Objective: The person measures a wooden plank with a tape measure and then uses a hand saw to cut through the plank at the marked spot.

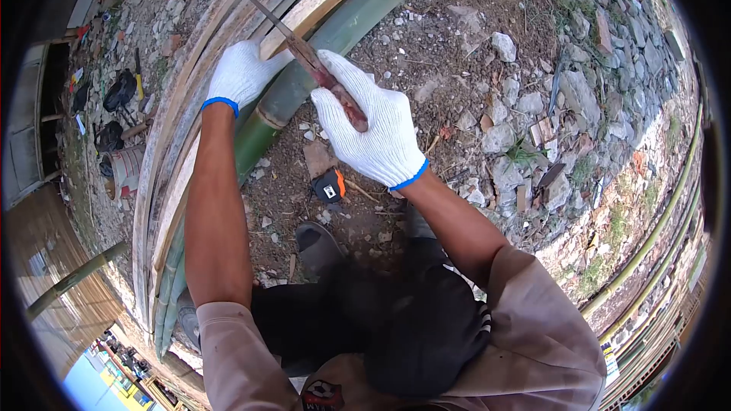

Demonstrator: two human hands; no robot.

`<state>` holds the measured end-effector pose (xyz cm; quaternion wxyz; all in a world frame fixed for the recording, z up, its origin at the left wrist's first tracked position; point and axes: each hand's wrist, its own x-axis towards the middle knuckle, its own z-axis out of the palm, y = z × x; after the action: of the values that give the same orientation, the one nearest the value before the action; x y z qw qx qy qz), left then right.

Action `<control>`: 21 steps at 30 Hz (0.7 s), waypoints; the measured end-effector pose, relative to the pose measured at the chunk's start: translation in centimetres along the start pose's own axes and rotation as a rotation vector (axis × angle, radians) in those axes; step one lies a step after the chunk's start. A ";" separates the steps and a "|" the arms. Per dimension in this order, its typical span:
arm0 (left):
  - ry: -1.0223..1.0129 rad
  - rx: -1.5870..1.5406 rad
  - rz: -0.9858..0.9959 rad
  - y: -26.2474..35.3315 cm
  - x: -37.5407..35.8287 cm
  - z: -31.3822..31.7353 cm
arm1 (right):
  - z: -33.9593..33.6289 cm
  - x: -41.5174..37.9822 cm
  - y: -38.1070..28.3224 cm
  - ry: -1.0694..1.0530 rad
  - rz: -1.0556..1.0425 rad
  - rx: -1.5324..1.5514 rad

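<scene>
My right hand (371, 118), in a white knit glove with a blue cuff, is closed around the wooden handle of a hand saw (304, 53). Its thin dark blade shows edge-on, pointing up and left across the wooden beam (327, 0). My left hand (245, 74), gloved the same way, grips at the near end of that beam, with its fingers partly hidden. A thick green bamboo pole (285, 95) runs just beside it, close to the left fingertips. Between my forearms, a black and orange tape measure (329, 186) lies on the dirt.
Several long weathered boards (164, 137) curve along the left of the bamboo. Broken stones and rubble (525, 99) cover the ground on the right. More bamboo poles (655, 240) lie at the far right. My shoe (320, 250) is below the tape measure. Dark bags (120, 91) lie at left.
</scene>
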<state>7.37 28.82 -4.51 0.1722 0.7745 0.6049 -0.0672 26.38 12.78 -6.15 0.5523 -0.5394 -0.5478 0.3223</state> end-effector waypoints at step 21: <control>-0.042 -0.017 0.032 -0.2 0.3 0.7 | -6.2 -8.9 -0.1 -0.079 0.088 -0.050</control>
<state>7.34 28.90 -5.24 0.1925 0.7810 0.5893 -0.0757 30.53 2.85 -7.17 0.5020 -0.5635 -0.5528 0.3535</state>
